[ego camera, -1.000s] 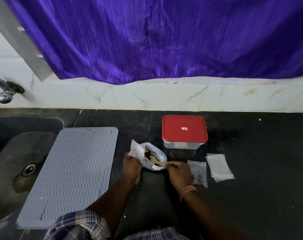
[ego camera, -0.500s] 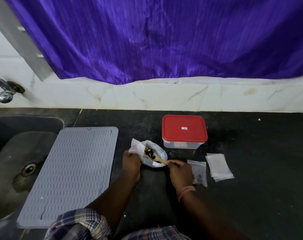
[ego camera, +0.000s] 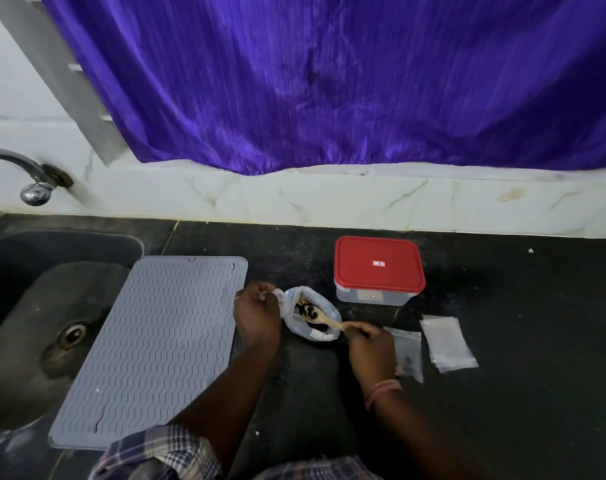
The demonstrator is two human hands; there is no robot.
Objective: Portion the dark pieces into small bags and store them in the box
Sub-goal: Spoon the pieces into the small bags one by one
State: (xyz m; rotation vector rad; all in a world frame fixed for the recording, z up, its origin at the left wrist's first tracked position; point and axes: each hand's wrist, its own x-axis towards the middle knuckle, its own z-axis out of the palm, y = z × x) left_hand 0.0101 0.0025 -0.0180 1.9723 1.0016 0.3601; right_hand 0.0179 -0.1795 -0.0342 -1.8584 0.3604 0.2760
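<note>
A white plastic bag [ego camera: 320,332] lies open on the black counter, with dark pieces [ego camera: 308,311] inside. My left hand [ego camera: 258,315] grips the bag's left edge and holds it open. My right hand [ego camera: 370,344] pinches the handle of a wooden spoon [ego camera: 324,319], whose bowl is down among the dark pieces. Just right of that hand lies a small clear bag [ego camera: 408,355] with a few dark pieces in it. A stack of empty small bags [ego camera: 446,342] lies further right. The box [ego camera: 379,270] stands behind, its red lid on.
A grey ribbed mat [ego camera: 156,344] lies left of my hands, overlapping the sink [ego camera: 45,306]. A tap [ego camera: 31,181] juts out at the far left. A purple curtain [ego camera: 329,81] hangs over the white tiled ledge behind the counter.
The spoon's bowl has pushed deeper into the white bag among the dark pieces. Both hands stay at the bag.
</note>
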